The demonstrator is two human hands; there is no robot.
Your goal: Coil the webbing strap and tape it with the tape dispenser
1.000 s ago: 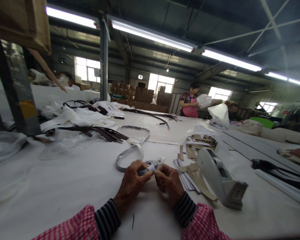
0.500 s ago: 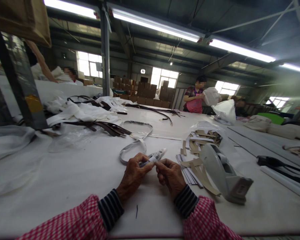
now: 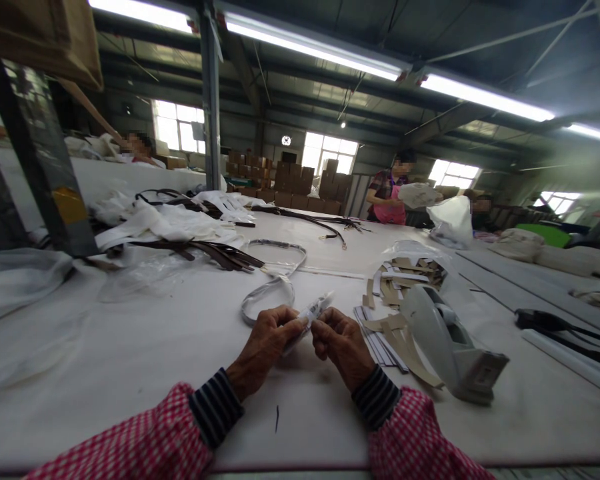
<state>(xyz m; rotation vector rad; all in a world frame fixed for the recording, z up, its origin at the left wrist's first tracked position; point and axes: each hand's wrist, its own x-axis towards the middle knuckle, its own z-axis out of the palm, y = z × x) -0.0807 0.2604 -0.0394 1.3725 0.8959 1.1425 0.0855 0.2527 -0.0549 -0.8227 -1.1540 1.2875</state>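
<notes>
While the left grip point(image 3: 267, 341) held the bundle point(image 3: 317, 307), the right grip point(image 3: 344, 343), pinched closed beside it, seemed mid-wrap, next needing steadiness.

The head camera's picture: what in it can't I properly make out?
All in the head view:
- Wrapped bundle: partly covered by the left hand.
- Right hand: its curled fingers hide whatever they may pinch.
- Tape dispenser: any print on its end is too small to read.
- Wall clock: too small to tell the time.
- Brown object: cut off by the top and left edges.
</notes>
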